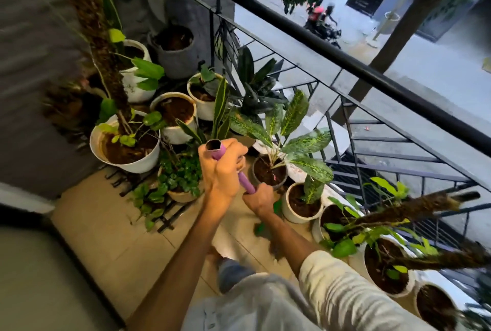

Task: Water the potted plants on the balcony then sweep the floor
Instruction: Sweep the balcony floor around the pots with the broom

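**Gripping a purple broom handle, both hands engaged**

Gripping the purple handle [245, 183] near its upper end, the left hand [223, 171] is wrapped fully closed around it; the hollow open tip of the tube stands just above the fist. The right hand [259, 199] is closed round the same handle lower down, just beside the left. The handle is a smooth violet tube, tilted with its top toward the wall. Below the right hand a green part [261, 227] shows, blurred; its shape cannot be told. It lies over the beige tiled floor [106, 224].

Potted plants surround the hands: a white pot [125, 155] with moist dark soil to the left, a variegated-leaf plant [292, 128] behind the hands, further white pots along the black railing [372, 73]. A street lies beyond the railing.
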`<state>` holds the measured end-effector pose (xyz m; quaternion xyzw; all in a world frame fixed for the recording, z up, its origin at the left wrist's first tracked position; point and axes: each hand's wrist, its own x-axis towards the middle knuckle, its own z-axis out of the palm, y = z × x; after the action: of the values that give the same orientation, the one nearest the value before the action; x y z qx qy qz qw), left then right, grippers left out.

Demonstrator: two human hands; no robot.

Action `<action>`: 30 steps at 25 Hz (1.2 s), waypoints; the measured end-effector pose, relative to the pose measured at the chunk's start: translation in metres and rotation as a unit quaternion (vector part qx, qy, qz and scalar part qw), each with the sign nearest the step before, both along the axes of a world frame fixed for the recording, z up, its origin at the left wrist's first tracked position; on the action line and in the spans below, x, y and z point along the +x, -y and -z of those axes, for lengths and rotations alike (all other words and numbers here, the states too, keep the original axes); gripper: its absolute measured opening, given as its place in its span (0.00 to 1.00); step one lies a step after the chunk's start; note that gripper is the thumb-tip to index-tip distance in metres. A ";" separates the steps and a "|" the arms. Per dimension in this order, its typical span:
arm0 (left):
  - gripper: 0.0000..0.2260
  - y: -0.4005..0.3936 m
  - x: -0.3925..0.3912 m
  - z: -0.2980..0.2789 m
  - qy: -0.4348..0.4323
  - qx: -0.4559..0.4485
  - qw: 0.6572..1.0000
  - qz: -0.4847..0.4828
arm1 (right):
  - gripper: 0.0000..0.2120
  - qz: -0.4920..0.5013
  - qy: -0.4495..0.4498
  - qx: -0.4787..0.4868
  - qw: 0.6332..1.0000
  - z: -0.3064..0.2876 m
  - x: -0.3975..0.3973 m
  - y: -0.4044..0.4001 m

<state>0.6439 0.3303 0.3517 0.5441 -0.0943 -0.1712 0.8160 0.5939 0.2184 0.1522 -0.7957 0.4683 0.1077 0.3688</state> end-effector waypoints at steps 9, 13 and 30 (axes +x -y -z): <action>0.22 -0.011 0.102 0.001 0.015 0.062 0.996 0.068 | 0.19 0.015 -0.002 0.012 1.000 0.017 0.090 -0.005; 0.20 -0.062 0.161 -0.010 -0.043 0.083 0.996 0.004 | 0.14 -0.062 -0.032 0.142 0.987 0.037 0.123 -0.063; 0.14 -0.137 0.184 0.048 -0.018 -0.099 0.940 -0.326 | 0.25 -0.152 -0.034 0.026 0.987 0.051 0.260 -0.087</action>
<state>0.8278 0.4671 0.3040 0.4579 0.0863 0.1050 0.8786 0.8536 0.3055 0.1011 -0.8434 0.3514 0.2020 0.3528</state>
